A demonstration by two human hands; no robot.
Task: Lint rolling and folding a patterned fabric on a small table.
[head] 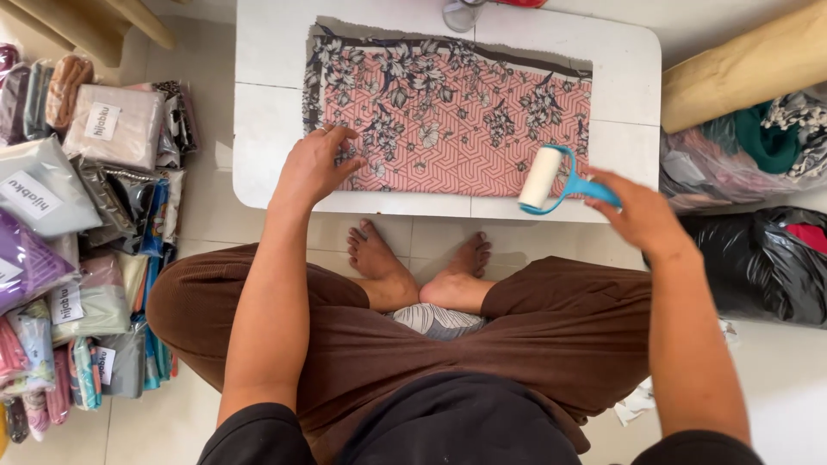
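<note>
A pink cloth [457, 112] with a dark flower pattern lies spread flat on a low white table [267, 129]. My left hand [314, 166] presses down on the cloth's near left corner, fingers spread. My right hand [642, 215] grips the blue handle of a lint roller [543, 179]. Its white roll rests on the cloth's near right edge, close to the table's front rim. I sit cross-legged on the floor, bare feet under the table's edge.
Many packed cloths in clear bags [77, 224] are stacked on the floor at my left. A black bag [762, 267], a clear bag of cloths [741, 155] and a tan roll [745, 73] lie at my right. A glass object [461, 13] stands at the table's far edge.
</note>
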